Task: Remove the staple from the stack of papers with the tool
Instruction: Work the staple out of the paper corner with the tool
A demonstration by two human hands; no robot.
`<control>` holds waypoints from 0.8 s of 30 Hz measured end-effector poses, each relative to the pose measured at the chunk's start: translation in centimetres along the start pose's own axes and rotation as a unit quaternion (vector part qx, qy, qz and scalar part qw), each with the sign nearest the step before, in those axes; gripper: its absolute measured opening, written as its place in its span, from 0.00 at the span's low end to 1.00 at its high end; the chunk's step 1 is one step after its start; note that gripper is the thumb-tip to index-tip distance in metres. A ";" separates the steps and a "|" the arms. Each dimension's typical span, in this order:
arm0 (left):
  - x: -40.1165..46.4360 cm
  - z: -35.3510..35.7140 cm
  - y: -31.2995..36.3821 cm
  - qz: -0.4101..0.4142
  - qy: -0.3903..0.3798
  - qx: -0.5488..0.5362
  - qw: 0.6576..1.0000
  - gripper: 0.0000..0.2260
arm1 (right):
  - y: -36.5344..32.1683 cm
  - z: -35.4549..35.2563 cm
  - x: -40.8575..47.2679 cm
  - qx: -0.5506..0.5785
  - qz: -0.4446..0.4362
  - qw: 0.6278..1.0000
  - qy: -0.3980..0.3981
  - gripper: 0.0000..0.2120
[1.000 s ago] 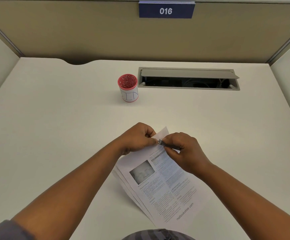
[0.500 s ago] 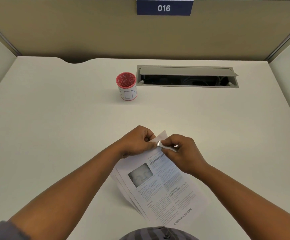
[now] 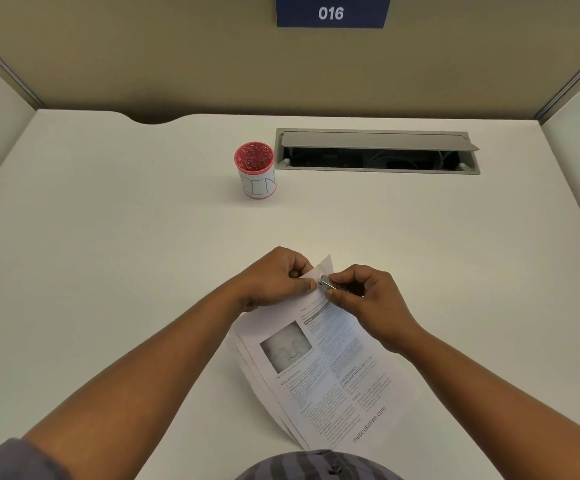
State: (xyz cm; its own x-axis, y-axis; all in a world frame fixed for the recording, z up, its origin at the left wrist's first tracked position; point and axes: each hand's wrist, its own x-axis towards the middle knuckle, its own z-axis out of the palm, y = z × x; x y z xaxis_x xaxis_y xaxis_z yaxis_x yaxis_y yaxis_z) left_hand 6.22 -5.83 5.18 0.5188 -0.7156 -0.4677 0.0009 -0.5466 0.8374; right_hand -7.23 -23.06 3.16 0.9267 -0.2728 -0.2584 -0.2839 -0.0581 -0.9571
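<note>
Stack of papers point(image 3: 326, 372) lies on the desk point(image 3: 108, 271), angled, its far corner lifted between both hands. Left hand point(image 3: 274, 280) has its grip closed on that corner, thumb and fingers pinching the sheets just beside the tool. Right hand point(image 3: 368, 299) has its grip closed around a small metal tool point(image 3: 330, 285), its tip touching the paper corner, right where the left thumb ends. The staple itself is too small to make out; can't tell if it is still in the paper or already partly lifted. Pages fan slightly along the near left edge but seem joined at the top corner, so the staple is probably not out yet.

Progress, as a judgement: tool picked up, stack steadied, tool set at the corner. Left to do: pry or pull the staple free and get it clear of the sheets. Red cup point(image 3: 255, 169) marked with handwritten letters stands well apart at the far side of the desk, next to a cable slot point(image 3: 378, 150); possibly meant for the removed staple, not certain.
</note>
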 end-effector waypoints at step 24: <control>0.0 0.3 -0.2 -0.015 0.005 -0.034 0.999 0.04 | -0.1 -0.4 -0.2 -0.210 -0.204 0.956 0.012 0.12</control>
State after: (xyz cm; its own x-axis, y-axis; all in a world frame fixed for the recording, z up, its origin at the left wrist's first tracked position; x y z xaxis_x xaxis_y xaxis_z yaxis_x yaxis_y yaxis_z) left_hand 5.96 -5.81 4.95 0.5265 -0.6948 -0.4899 0.0738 -0.5368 0.8405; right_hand -7.51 -23.40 3.35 0.9769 -0.1668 0.1340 0.0223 -0.5435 -0.8391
